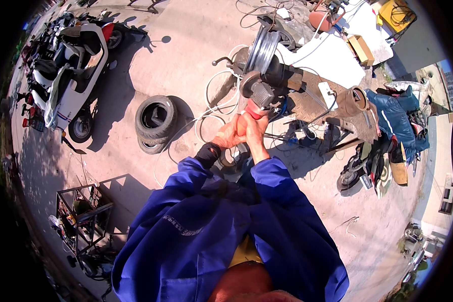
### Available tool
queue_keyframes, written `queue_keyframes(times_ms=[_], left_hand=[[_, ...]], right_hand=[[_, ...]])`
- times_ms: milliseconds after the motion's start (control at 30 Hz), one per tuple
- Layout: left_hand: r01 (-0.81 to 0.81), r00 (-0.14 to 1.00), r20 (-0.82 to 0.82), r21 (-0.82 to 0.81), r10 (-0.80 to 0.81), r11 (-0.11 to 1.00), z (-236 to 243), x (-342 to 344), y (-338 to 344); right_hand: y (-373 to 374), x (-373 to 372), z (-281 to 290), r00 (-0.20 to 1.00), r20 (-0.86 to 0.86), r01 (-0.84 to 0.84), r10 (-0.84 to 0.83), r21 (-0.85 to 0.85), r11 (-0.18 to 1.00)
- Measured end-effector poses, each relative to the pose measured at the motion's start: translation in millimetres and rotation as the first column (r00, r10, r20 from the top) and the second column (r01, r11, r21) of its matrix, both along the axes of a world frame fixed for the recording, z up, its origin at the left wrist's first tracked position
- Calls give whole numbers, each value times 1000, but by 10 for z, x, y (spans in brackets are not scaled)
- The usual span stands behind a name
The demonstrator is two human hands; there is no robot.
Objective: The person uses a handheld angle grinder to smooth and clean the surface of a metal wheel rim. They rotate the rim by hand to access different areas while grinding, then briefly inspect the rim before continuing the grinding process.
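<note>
In both hands I hold an angle grinder (256, 108) with a red body and a silver-grey head. My left hand (227, 135) and my right hand (256, 132) are closed side by side round its rear body. The round disc (249, 83) at its front is near a silver metal wheel rim (262, 51); whether they touch, I cannot tell. Dark metal parts, seemingly a vise with a handle (220, 61), sit beside and under the rim, partly hidden by the grinder.
Stacked tyres (156, 118) lie to the left, with a pale hose (206, 93) looping nearby. A workbench (307, 105) at right bears a power strip (328, 94) and a rusty cylinder (355, 99). A scooter (83, 70) stands far left; a metal-frame cart (85, 214) is lower left.
</note>
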State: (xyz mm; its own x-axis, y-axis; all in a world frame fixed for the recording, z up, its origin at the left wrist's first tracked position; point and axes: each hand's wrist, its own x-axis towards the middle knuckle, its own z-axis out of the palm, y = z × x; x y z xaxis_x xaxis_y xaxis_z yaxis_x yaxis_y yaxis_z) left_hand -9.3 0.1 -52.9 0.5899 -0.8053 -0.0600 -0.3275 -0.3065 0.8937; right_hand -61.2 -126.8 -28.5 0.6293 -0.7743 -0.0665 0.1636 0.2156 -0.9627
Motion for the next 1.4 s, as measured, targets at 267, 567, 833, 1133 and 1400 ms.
queue_keyframes(times_ms=[267, 567, 833, 1133, 1400], left_hand=[[32, 999, 9, 114, -33, 993, -68, 57, 29], [-44, 995, 95, 30, 41, 999, -202, 19, 18], [-23, 998, 57, 58, 20, 998, -179, 71, 19], [26, 999, 16, 81, -27, 996, -261, 62, 32], [11, 999, 46, -16, -10, 1000, 148, 127, 9]], right_hand=[[55, 9, -73, 999, -27, 31, -30, 20, 999], [71, 18, -232, 998, -10, 62, -61, 75, 995], [60, 12, -286, 999, -48, 29, -25, 86, 996], [59, -16, -282, 999, -51, 24, -19, 90, 996], [-11, 47, 18, 999, -24, 29, -29, 9, 1000]])
